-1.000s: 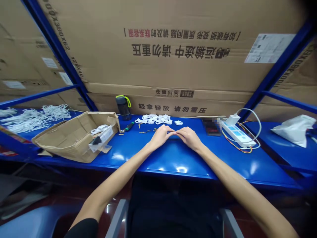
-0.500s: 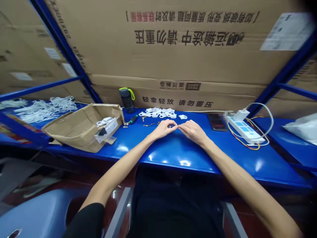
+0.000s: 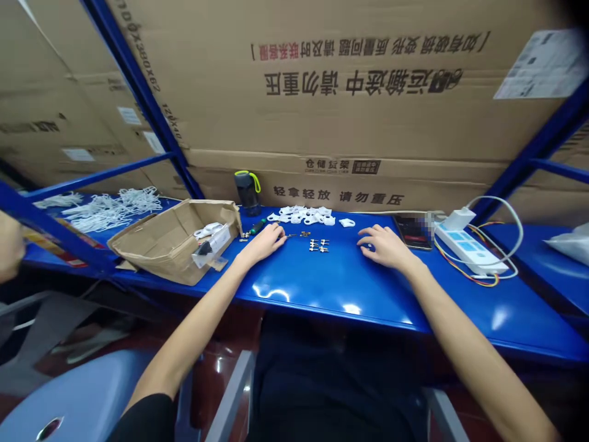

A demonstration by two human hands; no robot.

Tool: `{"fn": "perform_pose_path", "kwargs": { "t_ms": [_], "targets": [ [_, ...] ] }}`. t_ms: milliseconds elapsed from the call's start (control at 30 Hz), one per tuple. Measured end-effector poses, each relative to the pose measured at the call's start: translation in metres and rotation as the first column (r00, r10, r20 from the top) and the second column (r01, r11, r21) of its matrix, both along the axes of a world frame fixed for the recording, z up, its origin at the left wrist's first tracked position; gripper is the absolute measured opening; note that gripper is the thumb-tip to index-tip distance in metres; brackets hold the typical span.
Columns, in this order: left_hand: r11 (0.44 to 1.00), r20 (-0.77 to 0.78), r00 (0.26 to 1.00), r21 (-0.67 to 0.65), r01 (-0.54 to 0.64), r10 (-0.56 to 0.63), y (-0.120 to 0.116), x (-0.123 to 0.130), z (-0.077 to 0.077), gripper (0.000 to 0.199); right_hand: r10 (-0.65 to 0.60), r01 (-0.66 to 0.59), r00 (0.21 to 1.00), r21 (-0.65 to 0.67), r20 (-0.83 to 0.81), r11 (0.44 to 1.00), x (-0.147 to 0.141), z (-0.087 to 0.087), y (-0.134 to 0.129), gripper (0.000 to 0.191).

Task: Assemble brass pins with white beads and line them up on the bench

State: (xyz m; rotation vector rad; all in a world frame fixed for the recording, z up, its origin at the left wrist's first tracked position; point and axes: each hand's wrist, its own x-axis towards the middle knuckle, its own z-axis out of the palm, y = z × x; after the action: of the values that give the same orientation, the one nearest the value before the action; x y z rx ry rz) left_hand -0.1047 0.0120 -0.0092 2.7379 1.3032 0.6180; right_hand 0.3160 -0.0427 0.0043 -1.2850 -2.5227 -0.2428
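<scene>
Loosely open, left hand point(image 3: 261, 243) and right hand point(image 3: 384, 247) rest empty on the bench point(image 3: 331, 294).

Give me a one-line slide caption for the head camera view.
Left hand and right hand rest on a blue metal shelf either side of small metal fittings, white plastic parts beyond.

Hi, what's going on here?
Someone sitting at a blue metal shelf has both bare hands resting on it, with nothing visible in them. The left hand lies beside a green-handled screwdriver, and the right hand is near a phone. Between the hands lie small metal fittings, with white plastic parts behind them and an open cardboard box further left.
</scene>
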Motion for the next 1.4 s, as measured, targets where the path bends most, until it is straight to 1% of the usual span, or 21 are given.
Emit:
{"fn": "perform_pose_path", "kwargs": {
  "t_ms": [67,133,200,300,400,500,567,667,700,767,833,900,933,1067,1200,1300,1400],
  "targets": [
    [1.0,0.009,1.0,-0.023,-0.009,0.009,0.0,-0.002,-0.005,0.024,0.049,-0.048,0.998,0.013,-0.036,0.999,-0.017,0.0,-0.004,0.025],
    [0.999,0.027,1.0,-0.053,-0.008,0.009,0.001,0.002,-0.007,0.023,0.131,-0.131,0.989,0.008,-0.068,0.991,-0.038,-0.002,-0.008,0.029],
    [0.997,0.044,0.999,-0.076,0.008,-0.005,0.004,0.009,-0.008,0.019,0.178,-0.176,0.982,0.023,-0.064,0.984,-0.059,-0.006,-0.011,0.031],
    [0.997,0.075,0.997,-0.074,0.022,-0.016,0.014,0.018,-0.009,0.013,0.171,-0.17,0.985,0.068,-0.01,0.983,-0.082,-0.014,-0.013,0.033],
    [0.999,0.105,0.994,-0.04,0.017,-0.013,0.026,0.026,-0.012,0.009,0.161,-0.161,0.987,0.09,0.014,0.983,-0.092,-0.02,-0.012,0.031],
    [1.0,0.13,0.992,-0.016,0.006,-0.004,0.031,0.034,-0.012,0.007,0.164,-0.164,0.986,0.09,0.002,0.982,-0.093,-0.02,-0.012,0.03],
    [1.0,0.138,0.99,0.006,-0.02,0.019,0.029,0.039,-0.009,0.009,0.166,-0.165,0.986,0.082,-0.006,0.983,-0.094,-0.019,-0.013,0.03],
    [0.996,0.167,0.984,0.06,-0.066,0.055,0.018,0.05,0.002,0.015,0.162,-0.161,0.987,0.074,-0.01,0.984,-0.095,-0.018,-0.012,0.032],
    [0.996,0.176,0.983,0.073,-0.06,0.047,0.013,0.056,0.006,0.017,0.16,-0.159,0.987,0.068,-0.013,0.985,-0.095,-0.018,-0.012,0.033],
    [0.997,0.172,0.985,0.074,0.013,-0.026,0.003,0.068,0.014,0.022,0.157,-0.155,0.987,0.044,-0.034,0.987,-0.094,-0.019,-0.01,0.031],
    [0.982,0.107,0.976,0.049,0.185,-0.189,-0.008,0.083,0.018,0.028,0.155,-0.155,0.985,0.004,-0.076,0.988,-0.089,-0.019,-0.007,0.025],
    [0.949,0.033,0.949,0.052,0.31,-0.312,-0.016,0.096,0.017,0.029,0.156,-0.163,0.978,-0.04,-0.138,0.986,-0.081,-0.019,-0.005,0.021],
    [0.938,-0.001,0.94,0.057,0.341,-0.341,-0.018,0.101,0.015,0.029,0.158,-0.171,0.972,-0.061,-0.173,0.983,-0.076,-0.02,-0.005,0.02],
    [0.935,-0.066,0.939,0.09,0.342,-0.337,-0.021,0.109,0.005,0.029,0.15,-0.191,0.95,-0.127,-0.274,0.973,-0.065,-0.019,-0.006,0.018],
    [0.93,-0.108,0.936,0.123,0.348,-0.335,-0.016,0.108,-0.001,0.031,0.142,-0.176,0.955,-0.114,-0.261,0.978,-0.066,-0.017,-0.008,0.019],
    [0.925,-0.09,0.933,0.127,0.358,-0.349,-0.017,0.108,-0.002,0.031,0.143,-0.173,0.957,-0.103,-0.251,0.98,-0.069,-0.016,-0.01,0.016],
    [0.929,-0.031,0.935,0.106,0.354,-0.353,-0.023,0.11,0.0,0.033,0.127,-0.15,0.957,-0.072,-0.261,0.986,-0.069,-0.013,-0.012,0.015]
  ]
}}
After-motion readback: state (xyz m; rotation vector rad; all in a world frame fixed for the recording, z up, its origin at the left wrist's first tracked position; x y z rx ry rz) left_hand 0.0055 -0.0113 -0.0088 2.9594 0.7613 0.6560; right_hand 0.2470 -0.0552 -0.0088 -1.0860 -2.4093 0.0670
